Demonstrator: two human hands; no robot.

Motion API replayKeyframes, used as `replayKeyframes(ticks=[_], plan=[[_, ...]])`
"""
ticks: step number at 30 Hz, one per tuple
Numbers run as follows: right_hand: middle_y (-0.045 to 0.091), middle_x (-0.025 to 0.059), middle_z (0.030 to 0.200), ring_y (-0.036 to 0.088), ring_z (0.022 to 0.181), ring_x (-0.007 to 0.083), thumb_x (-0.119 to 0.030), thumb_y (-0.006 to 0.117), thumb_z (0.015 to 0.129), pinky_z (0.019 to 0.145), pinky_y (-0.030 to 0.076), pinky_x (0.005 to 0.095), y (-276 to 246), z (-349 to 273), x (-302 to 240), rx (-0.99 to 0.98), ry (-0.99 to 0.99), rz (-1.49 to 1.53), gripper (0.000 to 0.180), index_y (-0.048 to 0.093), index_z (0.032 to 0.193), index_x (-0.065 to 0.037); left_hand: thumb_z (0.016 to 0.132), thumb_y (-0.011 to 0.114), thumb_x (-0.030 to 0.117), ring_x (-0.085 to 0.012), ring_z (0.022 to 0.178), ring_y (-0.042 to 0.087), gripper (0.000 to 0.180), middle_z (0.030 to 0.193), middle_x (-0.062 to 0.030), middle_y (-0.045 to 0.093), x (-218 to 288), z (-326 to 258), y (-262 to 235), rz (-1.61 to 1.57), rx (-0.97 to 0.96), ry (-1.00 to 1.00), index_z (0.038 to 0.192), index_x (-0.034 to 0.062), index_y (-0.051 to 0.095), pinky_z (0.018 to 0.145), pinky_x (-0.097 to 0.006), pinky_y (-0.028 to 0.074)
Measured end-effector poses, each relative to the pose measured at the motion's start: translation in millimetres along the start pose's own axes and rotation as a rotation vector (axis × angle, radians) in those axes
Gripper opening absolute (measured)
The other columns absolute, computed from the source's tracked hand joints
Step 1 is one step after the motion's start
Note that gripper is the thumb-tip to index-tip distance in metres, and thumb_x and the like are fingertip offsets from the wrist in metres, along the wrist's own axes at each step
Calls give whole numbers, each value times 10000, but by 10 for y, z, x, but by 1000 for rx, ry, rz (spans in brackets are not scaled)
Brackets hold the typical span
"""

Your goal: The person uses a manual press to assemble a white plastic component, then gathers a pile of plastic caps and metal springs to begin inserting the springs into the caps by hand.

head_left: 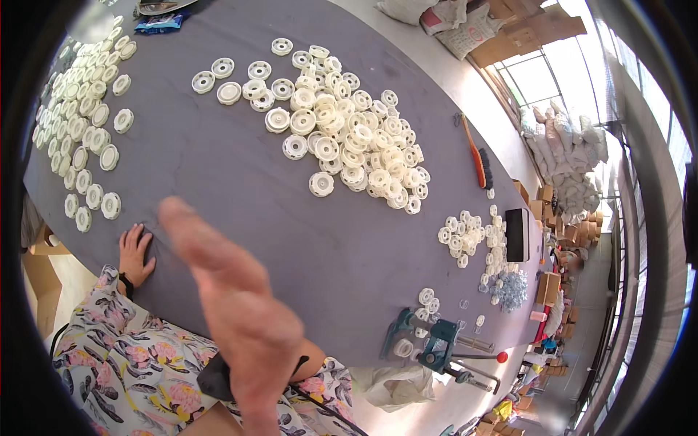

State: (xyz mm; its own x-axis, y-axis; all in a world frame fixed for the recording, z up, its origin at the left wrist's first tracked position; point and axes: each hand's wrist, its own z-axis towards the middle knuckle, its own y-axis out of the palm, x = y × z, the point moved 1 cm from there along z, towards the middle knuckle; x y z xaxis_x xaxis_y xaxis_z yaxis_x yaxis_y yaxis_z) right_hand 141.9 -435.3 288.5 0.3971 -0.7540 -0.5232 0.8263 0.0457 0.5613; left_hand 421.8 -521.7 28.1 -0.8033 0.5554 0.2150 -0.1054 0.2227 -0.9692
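My left hand (pixel 136 254) rests flat on the near left edge of the grey-covered table, fingers spread and nothing in it. Close to the camera, my right hand (pixel 243 305) is raised above the table with its fingers stretched toward the far left. It is seen edge-on, so some fingers are hidden, and no thing shows in it. Beyond my hands lies a large heap of white plastic wheel-like rings (pixel 349 134). Another spread of white round parts (pixel 83 120) covers the left end, the closest of them lying just past my left hand.
A teal hand press (pixel 440 341) with a red-knobbed lever stands at the right edge. An orange-handled brush (pixel 480 163), a black box (pixel 517 235), smaller ring piles (pixel 462 236) and clear plastic bits (pixel 509 291) lie along the right side. A blue packet (pixel 160 23) lies far left.
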Motion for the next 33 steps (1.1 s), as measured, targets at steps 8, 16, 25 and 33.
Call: replayKeyframes(ticks=[8, 16, 25, 33], plan=[[392, 151, 1355, 349, 1273, 229, -209, 321, 977, 1066, 243, 352, -2783, -372, 147, 666, 519, -918, 441, 315, 1347, 31, 771, 610, 251, -357, 1233, 333, 606, 1367, -178, 315, 660, 1447, -256, -221, 336, -12, 1314, 104, 386, 1034, -432, 239], [379, 225, 1348, 342, 1260, 340, -317, 390, 942, 1050, 252, 377, -5414, -918, -971, 762, 703, -1864, 524, 360, 1322, 42, 756, 643, 471, -402, 1316, 214, 788, 1443, -218, 178, -54, 3595, 278, -419, 442, -223, 1386, 152, 294, 1049, -459, 249], [345, 139, 1408, 212, 1336, 361, -374, 415, 915, 1082, 98, 479, -6506, -937, -886, 618, 716, -1794, 520, 361, 1365, -118, 661, 689, 524, -362, 1311, 247, 836, 1445, -190, 197, 925, 4835, 168, -247, 134, 1, 1363, 206, 366, 1057, -479, 220], [448, 128, 1333, 239, 1333, 342, -254, 556, 806, 1087, 64, 486, -5910, -626, -355, 202, 669, -1637, 516, 469, 1299, -127, 610, 744, 497, -391, 1266, 274, 827, 1406, -183, 243, 1997, 4522, 247, -304, -119, 637, 1304, 170, 436, 1053, -556, 148]])
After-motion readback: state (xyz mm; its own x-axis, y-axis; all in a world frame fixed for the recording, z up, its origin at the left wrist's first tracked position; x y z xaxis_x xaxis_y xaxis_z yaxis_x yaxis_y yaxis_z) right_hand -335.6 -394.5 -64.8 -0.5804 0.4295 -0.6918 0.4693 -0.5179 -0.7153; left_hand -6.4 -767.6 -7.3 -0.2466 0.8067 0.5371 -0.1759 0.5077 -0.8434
